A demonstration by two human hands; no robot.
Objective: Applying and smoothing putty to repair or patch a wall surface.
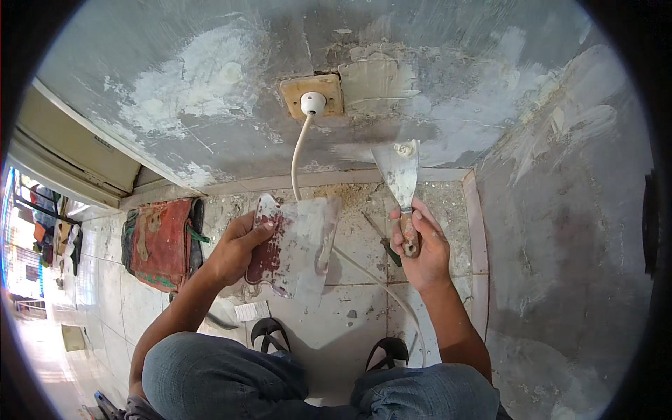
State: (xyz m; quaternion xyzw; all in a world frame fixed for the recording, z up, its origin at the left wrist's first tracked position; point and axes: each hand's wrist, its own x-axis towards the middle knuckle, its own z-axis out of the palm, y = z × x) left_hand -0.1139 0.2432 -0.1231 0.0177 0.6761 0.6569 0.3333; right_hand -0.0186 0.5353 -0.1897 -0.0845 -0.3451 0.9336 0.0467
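My left hand (241, 245) is closed on the dark red end of a wide plastering blade (308, 241), whose pale face is smeared with white filler. In my right hand (425, 245) is a putty knife (402, 175), held by its worn wooden handle with the blade pointing up toward the wall. A small dab of white filler (405, 149) sits near the tip of that blade. The two tools are apart. Beyond them, the grey wall (266, 140) carries white patches, and a fresh-looking smear of filler (378, 77) lies right of the yellowed socket plate (290, 91).
A white plug (313, 103) sits in the socket; its cable (302, 150) runs down behind the blade and across the tiles. A thin tool (381, 238) lies on the dusty floor. Left are a red bag (162, 241) and a door (70, 147). Another wall (560, 245) rises at right.
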